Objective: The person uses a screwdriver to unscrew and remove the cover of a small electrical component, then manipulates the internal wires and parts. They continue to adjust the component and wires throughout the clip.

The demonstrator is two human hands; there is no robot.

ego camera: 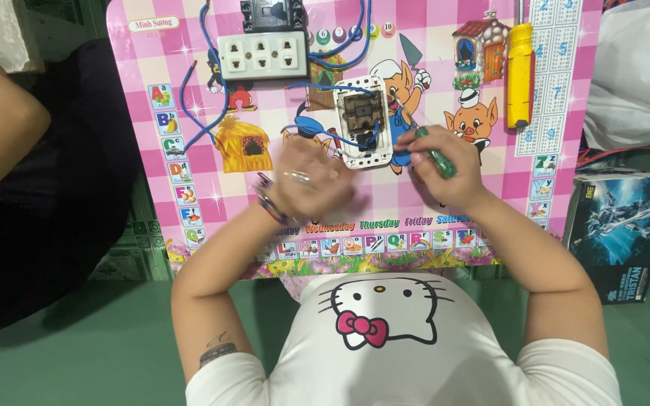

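A white switch housing lies open on the pink children's table, with blue wires running into it. My right hand grips a green-handled screwdriver whose tip points at the housing's lower right edge. My left hand hovers blurred just left of the housing, fingers spread, holding nothing that I can see. A bracelet sits on that wrist.
A white triple socket and a black breaker lie at the table's far side, joined by blue wires. A yellow screwdriver rests at the right. A printed box stands on the green floor. Another person's arm is at left.
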